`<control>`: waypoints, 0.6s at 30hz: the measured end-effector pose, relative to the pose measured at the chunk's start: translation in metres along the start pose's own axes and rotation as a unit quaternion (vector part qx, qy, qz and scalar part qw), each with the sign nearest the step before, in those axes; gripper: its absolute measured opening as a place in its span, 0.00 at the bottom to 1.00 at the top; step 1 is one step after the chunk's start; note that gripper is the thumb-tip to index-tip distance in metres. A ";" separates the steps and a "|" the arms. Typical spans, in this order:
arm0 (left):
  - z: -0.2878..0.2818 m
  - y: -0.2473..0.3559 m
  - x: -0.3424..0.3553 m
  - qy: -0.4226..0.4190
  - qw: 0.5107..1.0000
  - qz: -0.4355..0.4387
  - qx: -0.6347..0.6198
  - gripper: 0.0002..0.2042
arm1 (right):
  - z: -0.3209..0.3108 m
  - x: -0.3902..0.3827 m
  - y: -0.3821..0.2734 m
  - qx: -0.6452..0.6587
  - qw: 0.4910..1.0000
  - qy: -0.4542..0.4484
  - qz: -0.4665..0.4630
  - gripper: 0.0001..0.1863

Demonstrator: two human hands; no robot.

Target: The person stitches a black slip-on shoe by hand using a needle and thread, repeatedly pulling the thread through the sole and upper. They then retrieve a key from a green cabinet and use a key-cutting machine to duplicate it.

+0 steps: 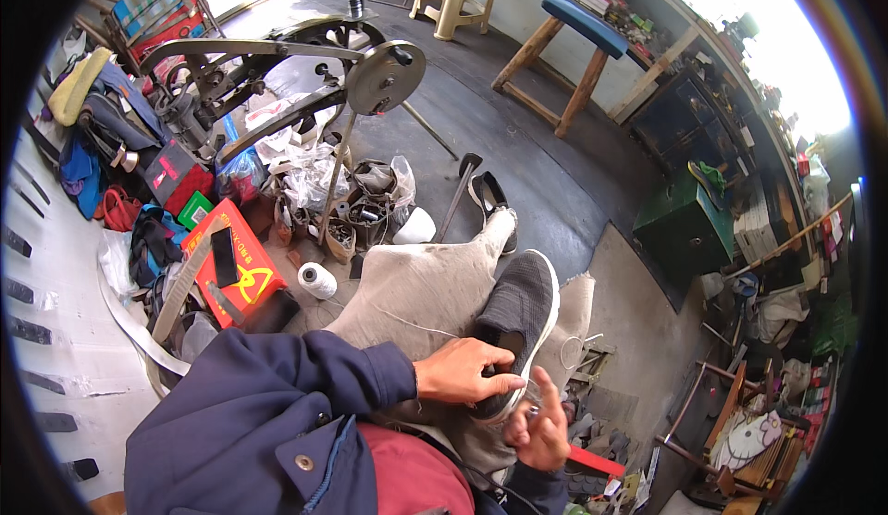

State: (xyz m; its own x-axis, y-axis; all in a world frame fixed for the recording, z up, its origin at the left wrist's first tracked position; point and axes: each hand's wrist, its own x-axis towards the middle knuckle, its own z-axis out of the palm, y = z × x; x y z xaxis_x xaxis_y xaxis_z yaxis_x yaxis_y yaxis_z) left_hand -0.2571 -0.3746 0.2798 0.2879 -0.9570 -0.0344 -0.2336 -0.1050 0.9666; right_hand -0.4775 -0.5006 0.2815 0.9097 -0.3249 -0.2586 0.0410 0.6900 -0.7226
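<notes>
A dark grey knit shoe (520, 300) with a white sole lies on my lap, its toe pointing away from me. My left hand (460, 372) grips it at the heel opening, with the thumb over the rim by the sole. Close to the heel's right side is my right hand (544, 422), its index finger raised and the other fingers curled. A small shiny bit shows among those fingers; I cannot make out what it is. Under the shoe, a beige cloth (416, 279) covers my legs. A pale thread (404, 321) runs across it toward my left hand.
A hand-cranked sewing machine (384, 80) stands ahead on the left. Nearer are a white thread cone (317, 281) and a red box (250, 270) with a black phone (224, 256). A blue-topped stool (585, 24) stands far off; a green box (683, 223) sits right.
</notes>
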 end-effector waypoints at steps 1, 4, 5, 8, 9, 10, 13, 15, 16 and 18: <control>0.001 0.001 0.000 0.000 1.000 -0.026 -0.013 0.20 | 0.004 0.006 0.005 -0.017 0.999 0.002 0.028 0.46; 0.001 0.002 0.001 0.001 0.999 -0.051 -0.001 0.18 | 0.003 0.011 0.001 0.036 0.991 0.085 -0.095 0.19; 0.002 0.001 0.000 0.001 0.996 -0.069 -0.056 0.18 | 0.000 0.007 -0.004 0.070 0.971 0.177 -0.143 0.18; 0.003 0.000 0.002 0.021 0.999 -0.027 0.011 0.18 | 0.001 -0.004 -0.004 0.050 0.977 0.096 -0.184 0.19; 0.003 0.000 0.002 0.020 0.999 -0.038 -0.009 0.17 | 0.005 -0.005 0.001 -0.026 0.969 0.164 -0.184 0.17; 0.003 0.000 0.003 0.011 0.999 -0.038 -0.005 0.17 | 0.009 -0.004 0.006 -0.101 0.961 0.167 -0.194 0.16; 0.001 0.002 0.004 0.017 0.999 -0.025 -0.026 0.16 | 0.021 0.008 0.014 -0.511 0.811 0.213 -0.188 0.19; -0.005 0.003 0.003 0.004 1.000 -0.018 -0.019 0.17 | 0.029 0.016 0.017 -0.589 0.766 0.230 -0.121 0.23; -0.011 0.003 0.002 -0.004 0.999 0.007 0.043 0.17 | 0.031 0.019 0.017 -0.595 0.760 0.228 -0.129 0.22; -0.025 0.004 -0.004 -0.037 0.985 0.053 0.162 0.17 | 0.035 0.022 0.016 -0.617 0.741 0.232 -0.130 0.22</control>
State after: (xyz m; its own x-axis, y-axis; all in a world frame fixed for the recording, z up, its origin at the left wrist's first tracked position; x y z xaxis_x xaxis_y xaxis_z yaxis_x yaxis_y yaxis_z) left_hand -0.2361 -0.3648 0.2903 0.1799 -0.9832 0.0313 -0.5466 -0.0735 0.8341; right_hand -0.4423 -0.4742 0.2869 0.6853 -0.7282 0.0074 -0.4792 -0.4586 -0.7484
